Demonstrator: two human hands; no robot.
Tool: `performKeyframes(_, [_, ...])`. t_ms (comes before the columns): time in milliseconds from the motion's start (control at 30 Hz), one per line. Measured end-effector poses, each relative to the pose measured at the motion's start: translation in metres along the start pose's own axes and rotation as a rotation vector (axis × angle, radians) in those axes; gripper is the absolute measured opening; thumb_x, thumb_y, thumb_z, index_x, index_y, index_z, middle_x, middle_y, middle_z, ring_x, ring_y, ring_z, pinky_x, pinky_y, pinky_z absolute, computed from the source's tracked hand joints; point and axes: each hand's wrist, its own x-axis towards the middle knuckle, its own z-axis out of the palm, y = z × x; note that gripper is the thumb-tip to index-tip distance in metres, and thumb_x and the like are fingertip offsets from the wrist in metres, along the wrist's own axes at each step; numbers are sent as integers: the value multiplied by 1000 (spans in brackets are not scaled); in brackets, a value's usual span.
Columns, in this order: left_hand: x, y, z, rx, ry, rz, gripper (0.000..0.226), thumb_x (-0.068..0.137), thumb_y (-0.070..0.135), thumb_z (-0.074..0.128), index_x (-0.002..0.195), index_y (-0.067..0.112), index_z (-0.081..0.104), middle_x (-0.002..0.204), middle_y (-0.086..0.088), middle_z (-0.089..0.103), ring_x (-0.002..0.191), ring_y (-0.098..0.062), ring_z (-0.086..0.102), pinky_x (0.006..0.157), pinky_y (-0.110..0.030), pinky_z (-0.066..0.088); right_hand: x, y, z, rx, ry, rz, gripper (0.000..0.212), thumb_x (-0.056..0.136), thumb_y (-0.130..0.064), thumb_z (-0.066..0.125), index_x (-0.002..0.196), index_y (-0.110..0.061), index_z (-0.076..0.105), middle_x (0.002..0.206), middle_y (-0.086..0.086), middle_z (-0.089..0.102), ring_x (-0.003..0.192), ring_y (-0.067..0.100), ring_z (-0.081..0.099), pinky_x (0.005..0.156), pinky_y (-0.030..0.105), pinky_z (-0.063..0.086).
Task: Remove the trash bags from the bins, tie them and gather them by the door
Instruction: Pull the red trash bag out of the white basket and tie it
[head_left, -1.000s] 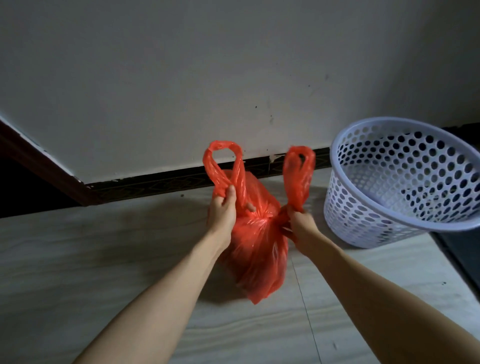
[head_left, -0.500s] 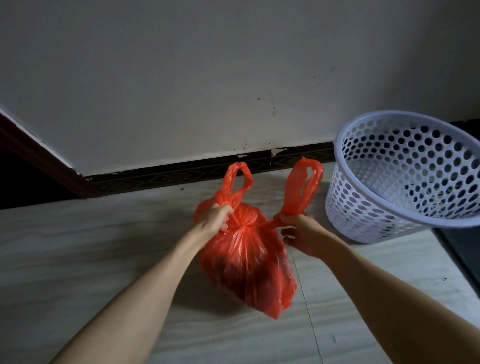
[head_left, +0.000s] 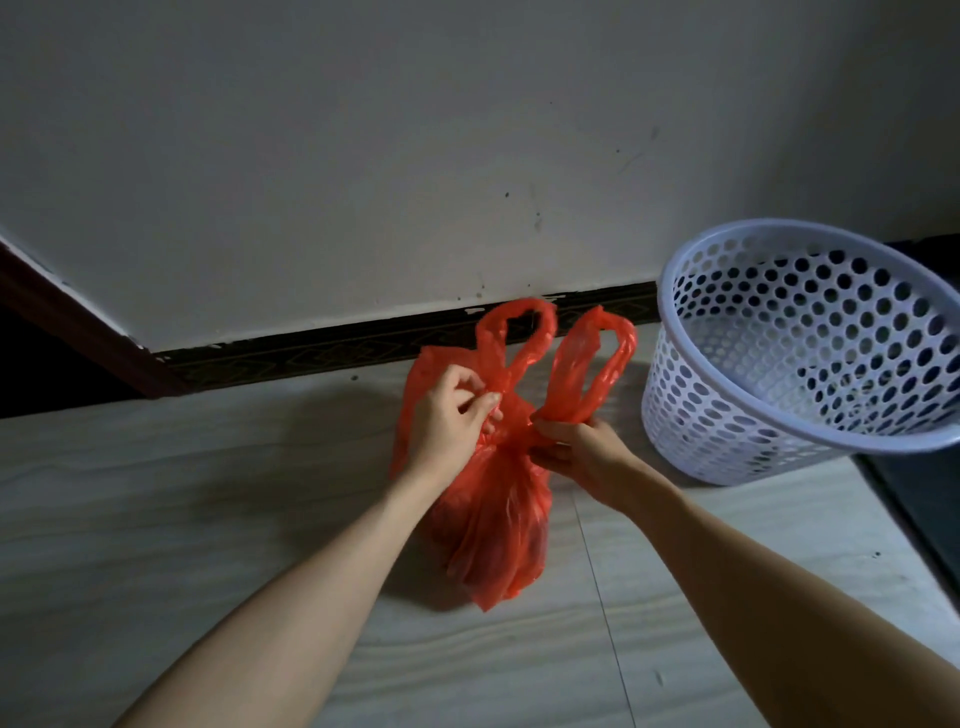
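Head view: red trash bag held above pale floor, near wall. Left hand pinches base of left handle loop, fingers curled. Right hand grips base of right handle loop, fingers curled around plastic. White perforated bin just right, no bag inside.

Wall: off-white, scuffed, small dark marks.
Skirting: dark, patterned, paint chipped along top.
Floor: pale wood-grain tiles.
Light: dim.
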Motion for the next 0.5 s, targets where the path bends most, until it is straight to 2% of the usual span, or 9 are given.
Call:
performKeyframes(100, [1, 4, 7, 189, 63, 89, 17, 84, 8, 62, 74, 17, 52, 57, 6, 59, 46, 0, 50, 51, -20, 38, -1, -1, -4, 8, -34, -2, 9, 88, -7, 52, 94, -7, 58, 83, 9, 69, 77, 21, 66, 66, 27, 56])
performKeyframes(133, [0, 1, 7, 276, 82, 112, 9, 84, 10, 62, 77, 13, 58, 60, 3, 61, 52, -1, 54, 55, -22, 38, -2, -2, -6, -17, -28, -1, 8, 88, -9, 52, 92, -9, 59, 80, 7, 70, 76, 21, 67, 69, 28, 53])
performKeyframes(167, [-1, -4, 5, 368, 80, 122, 5, 85, 12, 61, 81, 8, 63, 68, -5, 66, 62, -10, 60, 62, -26, 40, -3, -2, -8, -65, -4, -3, 7, 88, -11, 53, 88, -11, 61, 77, 5, 71, 74, 19, 66, 71, 29, 50])
performKeyframes(233, [-4, -17, 2, 566, -9, 136, 18, 90, 14, 55, 98, 5, 68, 92, -16, 69, 88, -29, 65, 78, -32, 43, -4, -3, -12, -163, 76, -38, 6, 85, -12, 57, 80, -15, 61, 73, 4, 68, 68, 17, 61, 66, 28, 42])
performKeyframes(333, [-13, -14, 4, 764, -272, 93, 41, 94, 27, 44, 131, 10, 48, 115, -13, 55, 108, -32, 56, 90, -36, 42, -3, -8, -11, -129, 159, -134, 9, 82, -8, 62, 73, -12, 61, 68, 7, 64, 60, 17, 56, 56, 24, 42])
performKeyframes(400, [-17, -4, 12, 940, -352, 80, 56, 89, 45, 45, 136, 14, 38, 119, -12, 48, 112, -33, 51, 93, -37, 40, -2, -14, -7, -42, 127, -163, 10, 82, -6, 63, 72, -9, 61, 60, 5, 66, 53, 14, 58, 50, 20, 45])
performKeyframes(467, [-19, 1, 19, 1058, -308, 34, 61, 88, 55, 42, 132, 13, 43, 121, -16, 50, 113, -35, 51, 94, -38, 39, -5, -22, 1, 3, 12, -159, 8, 83, -8, 61, 76, -9, 64, 57, 1, 68, 51, 10, 60, 48, 18, 44])
performKeyframes(500, [-19, 3, 21, 1085, -268, 17, 56, 90, 53, 38, 125, 11, 50, 121, -18, 54, 112, -36, 53, 92, -39, 41, -5, -25, 5, -7, -38, -159, 9, 85, -8, 58, 81, -11, 65, 61, 0, 68, 53, 9, 59, 49, 18, 43])
